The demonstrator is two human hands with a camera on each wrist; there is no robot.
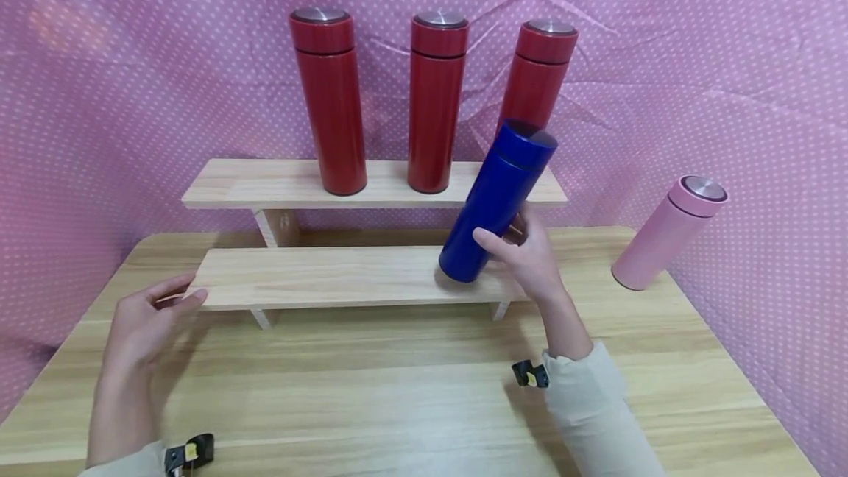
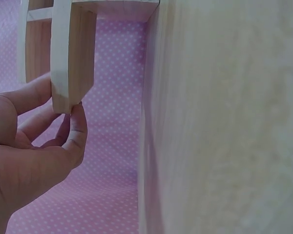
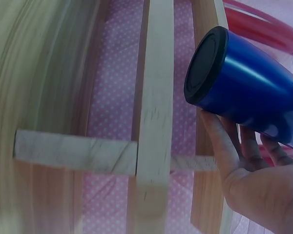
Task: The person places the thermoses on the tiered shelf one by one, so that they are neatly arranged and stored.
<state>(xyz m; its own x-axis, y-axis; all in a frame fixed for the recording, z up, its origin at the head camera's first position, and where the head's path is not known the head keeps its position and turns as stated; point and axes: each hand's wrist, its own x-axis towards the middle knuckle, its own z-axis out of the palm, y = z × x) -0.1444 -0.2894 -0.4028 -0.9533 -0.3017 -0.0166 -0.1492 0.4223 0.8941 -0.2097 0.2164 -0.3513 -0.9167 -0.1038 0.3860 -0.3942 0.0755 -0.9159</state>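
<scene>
My right hand holds a blue thermos bottle, with the thumb on its near side. The bottle leans to the right above the right part of the lower shelf board. In the right wrist view, the dark base of the blue bottle hangs free of the wooden shelf. With thumb and fingers, my left hand pinches the left end of the lower board. The left wrist view shows that board end between the fingers of the left hand.
Three red thermos bottles, the left, the middle and the right, stand on the upper board. A pink bottle stands on the table at the right. Pink dotted cloth hangs around the table.
</scene>
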